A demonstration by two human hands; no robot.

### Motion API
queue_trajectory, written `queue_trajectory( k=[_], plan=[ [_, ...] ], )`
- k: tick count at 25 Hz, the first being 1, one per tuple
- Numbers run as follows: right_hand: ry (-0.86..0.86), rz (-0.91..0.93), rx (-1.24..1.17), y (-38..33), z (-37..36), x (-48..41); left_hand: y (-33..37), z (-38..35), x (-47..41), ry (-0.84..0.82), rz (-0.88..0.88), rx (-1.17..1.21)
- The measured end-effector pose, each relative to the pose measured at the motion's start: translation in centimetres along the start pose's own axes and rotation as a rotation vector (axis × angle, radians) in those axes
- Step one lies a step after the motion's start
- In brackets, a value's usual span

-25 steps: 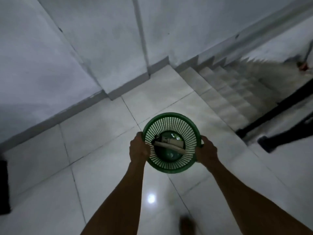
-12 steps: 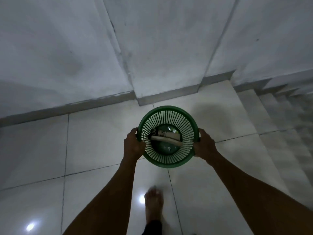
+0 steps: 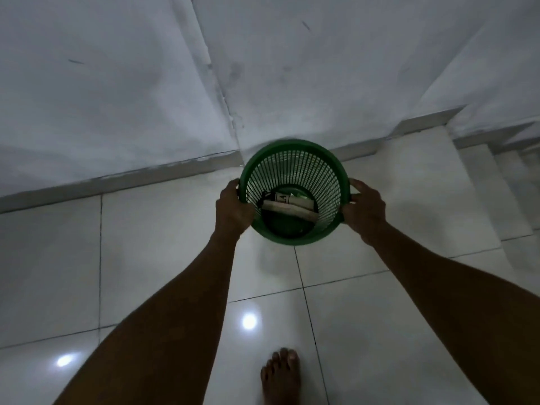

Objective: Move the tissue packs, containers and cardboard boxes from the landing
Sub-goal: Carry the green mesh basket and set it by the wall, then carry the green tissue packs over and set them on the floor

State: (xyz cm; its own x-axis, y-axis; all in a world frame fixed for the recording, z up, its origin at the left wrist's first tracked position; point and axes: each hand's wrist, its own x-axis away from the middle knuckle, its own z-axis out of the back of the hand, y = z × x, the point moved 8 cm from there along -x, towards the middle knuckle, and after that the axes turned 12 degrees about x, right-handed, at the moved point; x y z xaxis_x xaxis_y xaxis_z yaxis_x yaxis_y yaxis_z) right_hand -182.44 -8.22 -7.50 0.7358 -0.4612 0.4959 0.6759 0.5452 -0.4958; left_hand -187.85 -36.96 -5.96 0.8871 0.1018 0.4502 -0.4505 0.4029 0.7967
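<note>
Basket (image 3: 295, 240) — left hand (image 3: 233, 210), right hand (image 3: 365, 212) gripping

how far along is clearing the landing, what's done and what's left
Done: a small pack lies inside the green basket. In hand: the left hand and right hand grip the basket's rim on opposite sides, over the tiled floor. Left: no other packs, containers or boxes show here, so the remainder cannot be judged.

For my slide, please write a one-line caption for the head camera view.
Left hand and right hand hold a green basket, small items inside, above white floor tiles.
</note>
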Motion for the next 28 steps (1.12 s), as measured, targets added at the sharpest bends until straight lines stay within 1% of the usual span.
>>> queue_trajectory(
  k=[3, 8, 12, 14, 17, 19, 21, 23, 25, 27, 28],
  plan=[
    [0.002, -0.009, 0.007, -1.1, -0.2, -1.3, 0.5, 0.6, -1.5, 0.017, -0.003, -0.016],
    [-0.018, 0.011, 0.065, -1.8, -0.3, -0.3, 0.5, 0.7, -1.4, -0.016, -0.017, -0.079],
    [-0.052, -0.013, 0.067, -1.9, 0.3, 2.1, 0.8, 1.2, -0.2, -0.042, -0.01, -0.259],
    [-0.044, -0.009, 0.059, -1.2, 1.9, 4.1, 1.6, 1.1, 1.4, -0.079, -0.019, -0.344],
    [-0.026, -0.016, 0.065, 1.8, 5.3, 7.6, 3.7, 0.1, 4.3, -0.075, -0.043, -0.423],
    [0.011, -0.048, 0.059, 4.7, 8.9, 10.7, 5.5, -2.2, 7.6, -0.111, -0.069, -0.467],
    [0.092, -0.076, 0.03, 8.4, 13.9, 14.7, 7.6, -6.0, 12.4, -0.222, -0.138, -0.515],
    [0.185, -0.111, -0.01, 13.3, 19.0, 20.0, 9.5, -10.5, 18.8, -0.341, -0.217, -0.618],
    [0.243, -0.167, -0.073, 19.4, 23.5, 26.7, 11.1, -15.0, 27.3, -0.442, -0.282, -0.716],
    [0.274, -0.22, -0.142, 25.9, 26.4, 33.2, 11.9, -19.0, 35.4, -0.499, -0.304, -0.742],
    [0.304, -0.258, -0.184, 30.3, 28.1, 37.4, 12.2, -21.8, 40.7, -0.547, -0.346, -0.762]
  ],
)
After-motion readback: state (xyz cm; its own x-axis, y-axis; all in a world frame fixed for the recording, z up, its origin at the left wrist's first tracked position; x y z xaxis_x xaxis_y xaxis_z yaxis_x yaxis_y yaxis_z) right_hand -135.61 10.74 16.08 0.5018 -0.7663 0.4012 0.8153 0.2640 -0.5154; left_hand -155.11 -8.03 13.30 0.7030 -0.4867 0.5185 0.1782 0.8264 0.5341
